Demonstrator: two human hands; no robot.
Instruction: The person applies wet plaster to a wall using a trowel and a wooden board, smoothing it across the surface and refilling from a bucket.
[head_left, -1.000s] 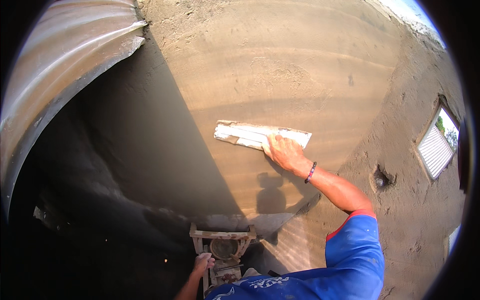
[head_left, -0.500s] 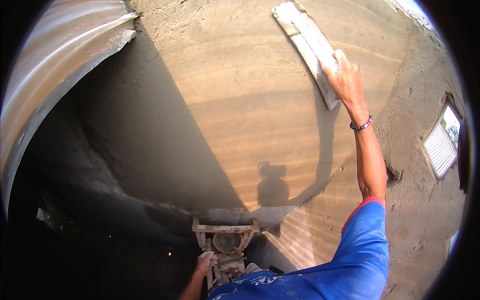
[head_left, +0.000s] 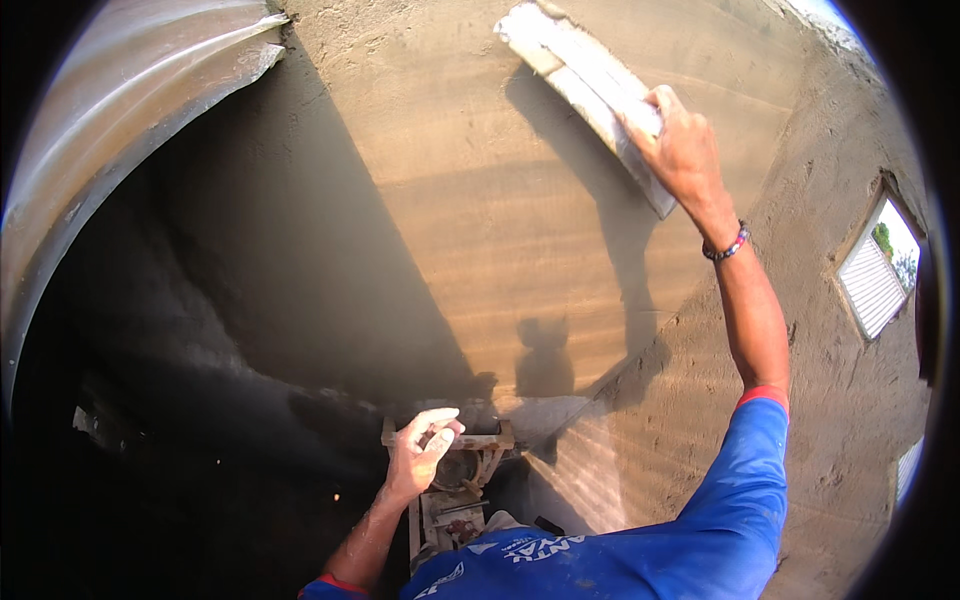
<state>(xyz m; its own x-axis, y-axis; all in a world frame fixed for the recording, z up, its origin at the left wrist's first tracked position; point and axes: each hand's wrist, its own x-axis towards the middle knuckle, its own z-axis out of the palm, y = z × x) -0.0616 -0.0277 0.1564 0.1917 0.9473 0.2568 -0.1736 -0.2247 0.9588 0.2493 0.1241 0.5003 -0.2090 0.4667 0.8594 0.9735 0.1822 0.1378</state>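
Observation:
My right hand [head_left: 682, 150] grips a long, pale plastering float [head_left: 580, 75] by its back, smeared with white mortar. The float slants across the upper part of a sunlit, plastered wall [head_left: 460, 240]. Its shadow falls apart from its lower edge, so at least part of it stands off the surface. Lower down, my left hand [head_left: 422, 450] is raised in front of a wooden frame, its whitish fingers loosely bent and the thumb apart. Nothing shows in that hand.
Corrugated sheeting [head_left: 130, 90] curves in at the upper left above deep shade. Below me stands a wooden scaffold [head_left: 450, 515], with a round bucket [head_left: 460, 468] partly hidden in it. A rougher side wall [head_left: 740, 400] with a slatted opening [head_left: 880, 270] runs along the right.
The float has shifted left, and a wider shadow shows beside it. My left hand has risen from beside the scaffold to in front of its upper bar.

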